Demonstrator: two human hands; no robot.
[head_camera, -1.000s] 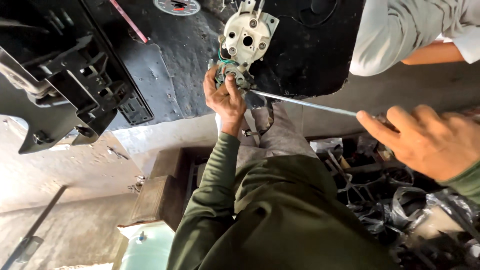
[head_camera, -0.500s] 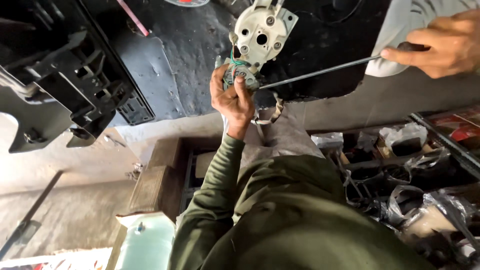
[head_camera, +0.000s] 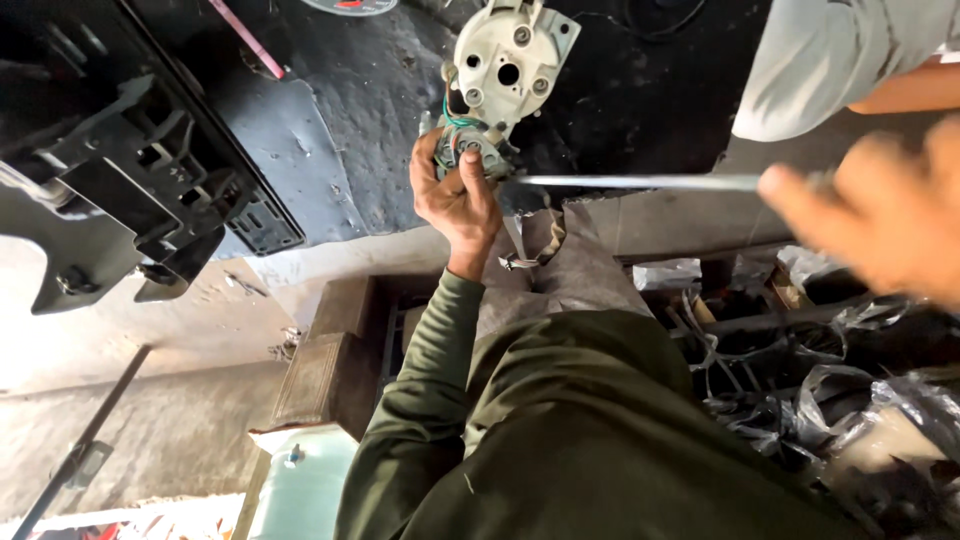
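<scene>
Grey motor part (head_camera: 478, 152) gripped in left hand (head_camera: 455, 195), rod (head_camera: 640, 182) w/ right hand (head_camera: 880, 225).

Daylight was uneven: the pale concrete floor (head_camera: 120, 370) at lower left glared almost white, while the black rubber mat (head_camera: 330, 120) above sat dim. The right hand (head_camera: 880, 235) smeared with motion blur; the left hand (head_camera: 455, 200) stayed sharp. Straight edges bowed near the frame's borders.

floor: worn concrete (head_camera: 150, 440) | mat: dark, grimy (head_camera: 340, 120) | right: crates of tangled scrap (head_camera: 800, 370) | light: daylight
</scene>
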